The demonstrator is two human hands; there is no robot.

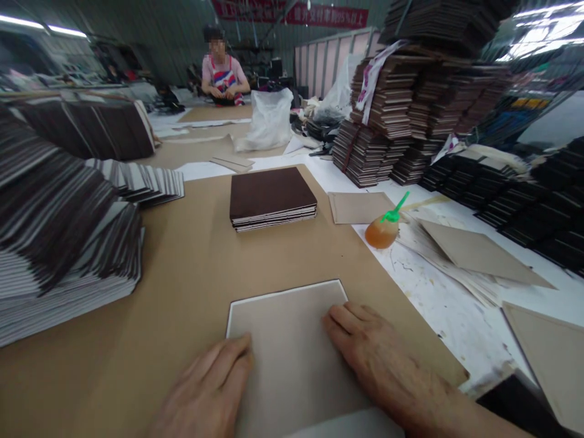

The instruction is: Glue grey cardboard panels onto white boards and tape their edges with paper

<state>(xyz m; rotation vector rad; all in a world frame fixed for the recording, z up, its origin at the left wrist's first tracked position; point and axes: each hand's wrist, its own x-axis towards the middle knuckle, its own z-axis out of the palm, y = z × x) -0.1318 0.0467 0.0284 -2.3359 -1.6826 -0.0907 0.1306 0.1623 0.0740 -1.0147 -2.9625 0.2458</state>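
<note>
A beige sheet with a thin white border lies flat in front of me, over a dark-edged panel. My left hand rests on its left edge, fingers bent and close together. On the right edge is my right hand, its fingers curled and pressed together at the upper right corner. Whether either hand pinches the edge cannot be made out. Beyond the sheet sits a short stack of dark brown panels. An orange bottle with a green nozzle lies to its right.
Tall piles of dark panels stand at the left and back right. Beige sheets lie on the white surface at right, near black stacks. A plastic bag and a seated person are farther back.
</note>
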